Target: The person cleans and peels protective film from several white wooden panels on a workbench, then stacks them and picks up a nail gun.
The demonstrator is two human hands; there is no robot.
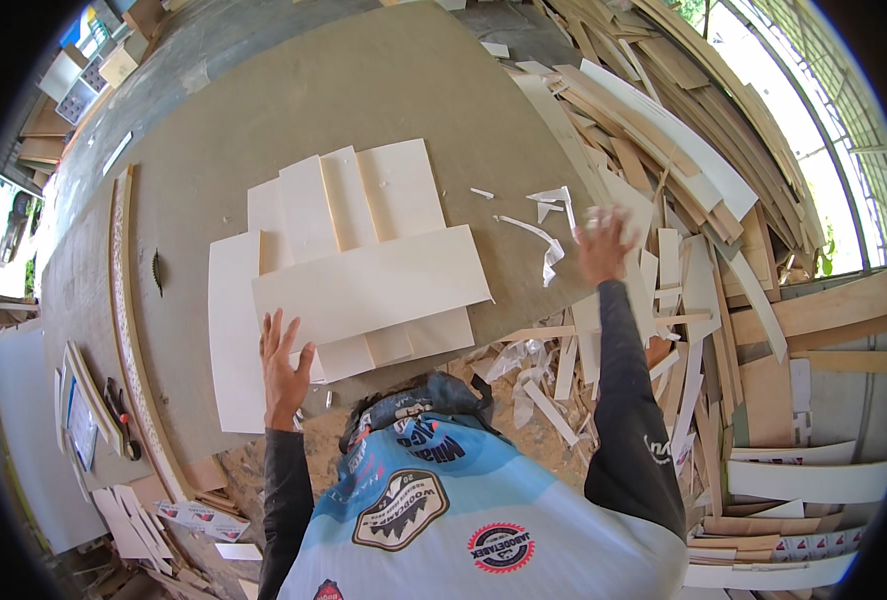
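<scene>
A white rectangular panel (374, 283) lies across several other white panels (401, 188) stacked unevenly on a large grey-brown board. My left hand (286, 372) is open, its fingers spread at the near left corner of the top panel. Over the right edge of the large board, my right hand (607, 245) is held out with its fingers apart, somewhat blurred, and nothing shows in it. Just left of it lie thin white torn strips (552, 250). One panel (232, 330) sticks out at the stack's left side.
Offcuts and long wood strips (699, 130) pile up on the right. A long narrow strip (124, 300) runs along the left of the large board (364, 80). Beyond it lie pliers-like red-and-black tools (121, 415) and a framed piece (86, 420). Scraps (549, 410) litter the floor nearby.
</scene>
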